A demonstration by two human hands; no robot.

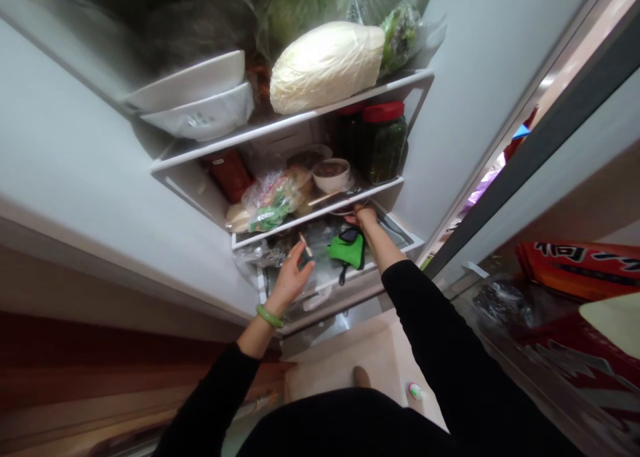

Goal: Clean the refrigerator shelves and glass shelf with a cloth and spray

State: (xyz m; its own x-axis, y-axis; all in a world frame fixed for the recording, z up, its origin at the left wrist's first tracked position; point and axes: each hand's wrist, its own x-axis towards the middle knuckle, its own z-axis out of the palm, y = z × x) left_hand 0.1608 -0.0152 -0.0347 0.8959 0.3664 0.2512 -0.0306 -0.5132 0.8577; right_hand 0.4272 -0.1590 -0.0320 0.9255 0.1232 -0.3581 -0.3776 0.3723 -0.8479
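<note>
My left hand (291, 276), with a green bangle (269, 316) on the wrist, is curled in front of the lowest visible fridge shelf. A thin pale strip (307, 245) shows at its fingertips; what it is I cannot make out. My right hand (365, 216) reaches in under the middle shelf (280, 224), its fingers closed at the rim of a shallow plate (345, 210) and partly hidden. Between the hands lies a bright green pouch (347, 249) with black trim and a dark loop. Clear plastic wrapping (263, 252) lies left of it.
Above are a white bowl (332, 174), a red-lidded jar (385, 140), bagged food (277, 200), a pale cabbage (327, 64) and stacked white bowls (205, 114). The open fridge door (500, 150) stands right, with red packages (585, 270). A small bottle (415, 391) stands on the floor.
</note>
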